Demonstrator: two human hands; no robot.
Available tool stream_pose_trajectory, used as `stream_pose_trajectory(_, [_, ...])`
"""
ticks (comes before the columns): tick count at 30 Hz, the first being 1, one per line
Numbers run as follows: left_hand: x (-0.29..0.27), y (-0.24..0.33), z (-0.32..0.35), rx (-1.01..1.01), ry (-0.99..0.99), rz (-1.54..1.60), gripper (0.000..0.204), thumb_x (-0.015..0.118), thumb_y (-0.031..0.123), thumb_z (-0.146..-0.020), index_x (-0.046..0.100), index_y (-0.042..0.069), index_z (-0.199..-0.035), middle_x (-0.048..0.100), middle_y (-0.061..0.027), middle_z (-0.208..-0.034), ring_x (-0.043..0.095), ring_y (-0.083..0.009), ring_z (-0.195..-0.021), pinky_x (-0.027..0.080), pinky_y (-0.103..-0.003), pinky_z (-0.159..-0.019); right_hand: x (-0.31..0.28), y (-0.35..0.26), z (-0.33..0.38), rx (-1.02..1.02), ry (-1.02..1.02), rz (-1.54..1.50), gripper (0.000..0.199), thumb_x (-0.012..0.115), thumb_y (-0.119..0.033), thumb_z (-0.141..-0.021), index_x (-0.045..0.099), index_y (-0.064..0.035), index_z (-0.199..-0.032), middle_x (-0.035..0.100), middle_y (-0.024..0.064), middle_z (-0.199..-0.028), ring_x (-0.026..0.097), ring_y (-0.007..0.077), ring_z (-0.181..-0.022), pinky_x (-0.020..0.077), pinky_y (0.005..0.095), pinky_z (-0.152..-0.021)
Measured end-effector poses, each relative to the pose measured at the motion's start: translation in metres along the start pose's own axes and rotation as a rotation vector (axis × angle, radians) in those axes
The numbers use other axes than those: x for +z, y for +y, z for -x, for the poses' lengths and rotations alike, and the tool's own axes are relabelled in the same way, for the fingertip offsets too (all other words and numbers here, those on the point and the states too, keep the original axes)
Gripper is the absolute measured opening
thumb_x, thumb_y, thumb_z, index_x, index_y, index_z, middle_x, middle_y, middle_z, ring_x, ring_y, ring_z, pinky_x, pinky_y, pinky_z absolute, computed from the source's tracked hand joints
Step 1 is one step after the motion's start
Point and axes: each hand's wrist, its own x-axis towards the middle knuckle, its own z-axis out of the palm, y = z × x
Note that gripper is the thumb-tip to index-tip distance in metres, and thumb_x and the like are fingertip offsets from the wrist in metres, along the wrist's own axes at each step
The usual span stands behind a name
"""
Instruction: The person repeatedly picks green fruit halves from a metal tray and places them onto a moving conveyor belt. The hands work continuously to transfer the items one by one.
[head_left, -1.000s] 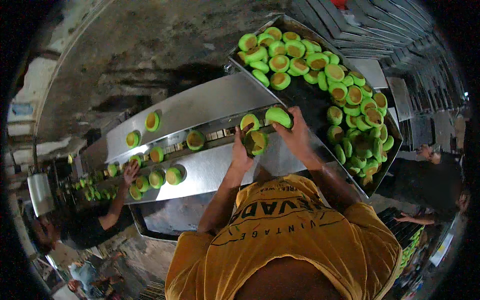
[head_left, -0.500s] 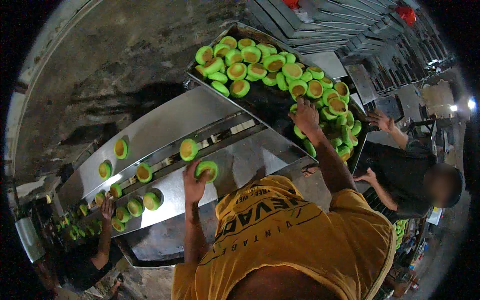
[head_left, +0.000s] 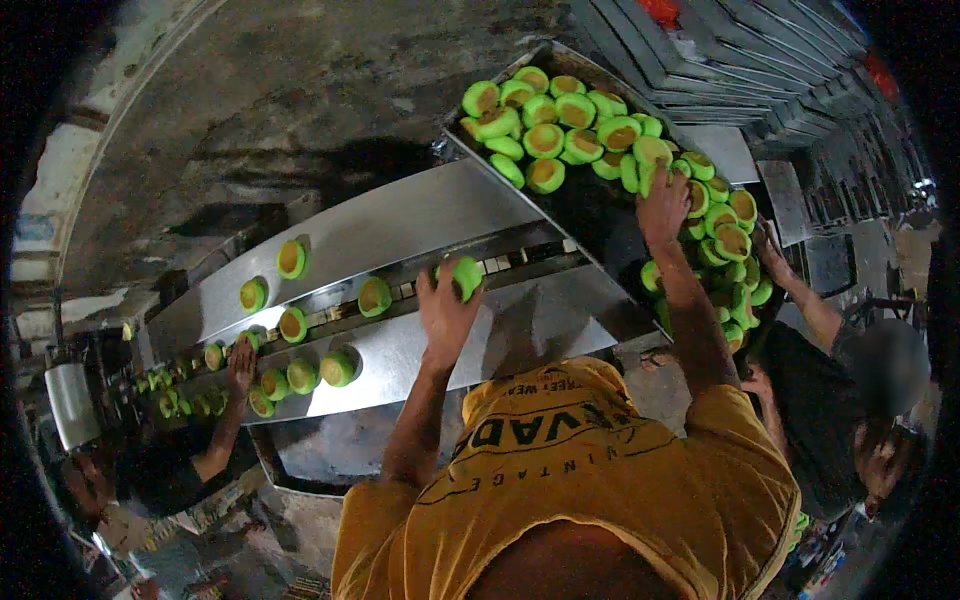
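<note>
— Head view: what is held by the left hand (head_left: 443,312)?

— A green half-shell (head_left: 465,276) of a ball is gripped at its fingertips, raised just above the slotted channel (head_left: 420,285) that runs along the middle of the steel chute (head_left: 400,225).

— And the right hand (head_left: 664,207)?

— It is laid palm down among the pile of green half-shells (head_left: 590,135) in the dark tray (head_left: 590,215) at the upper right. Its fingers are curled into the heap; whether a shell is clasped beneath them cannot be told.

— Where are the other shells found?

— Several are scattered on the chute: one (head_left: 291,258) high on the upper plate, another (head_left: 374,296) beside the channel, and a cluster (head_left: 300,375) lower down on the near plate. Most are seen with the brownish hollow side up.

— Are other people seen?

— A co-worker's hand (head_left: 240,365) is rested on the lower end of the chute, touching the cluster there. A second person's arm (head_left: 800,300) is stretched toward the far right edge of the tray.

— What is worn by the person with the camera?

— A yellow shirt (head_left: 600,480) is seen at the bottom, both bare forearms being extended upward from it.
</note>
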Motion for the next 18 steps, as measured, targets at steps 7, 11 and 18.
stream_pose_trajectory(7, [0.032, -0.032, -0.022, -0.209, -0.209, -0.198, 0.077, 0.084, 0.016, -0.068, 0.047, 0.012, -0.136, 0.048, -0.0232, -0.129, 0.05, -0.0436, -0.119, 0.052, -0.05, -0.092, -0.07, -0.095, 0.072, -0.481, -0.115, -0.535, 0.075, 0.08, -0.011, -0.07, 0.043, -0.0107, -0.136, 0.048, 0.0214, -0.127, 0.048, 0.0466, -0.118, 0.046, 0.049, -0.097])
stream_pose_trajectory(11, [-0.014, -0.033, -0.001, -0.213, -0.049, -0.146, 0.075, 0.084, 0.022, -0.071, 0.048, 0.013, -0.136, 0.045, -0.0225, -0.128, 0.05, -0.0422, -0.117, 0.051, -0.051, -0.089, -0.022, -0.157, 0.111, -0.572, -0.47, -0.482, 0.073, 0.08, -0.018, -0.071, 0.047, -0.0149, -0.136, 0.046, 0.0181, -0.132, 0.053, 0.0454, -0.114, 0.0491, 0.0496, -0.093])
stream_pose_trajectory(18, [-0.036, -0.056, 0.09, -0.236, -0.066, -0.254, 0.075, 0.081, 0.031, -0.072, 0.049, 0.012, -0.137, 0.044, -0.0237, -0.129, 0.048, -0.0441, -0.117, 0.045, -0.051, -0.091, -0.029, -0.157, 0.126, -0.454, -0.498, -0.937, 0.058, 0.08, -0.015, -0.071, 0.059, -0.0105, -0.124, 0.059, 0.0175, -0.119, 0.058, 0.038, -0.11, 0.0489, 0.0445, -0.091])
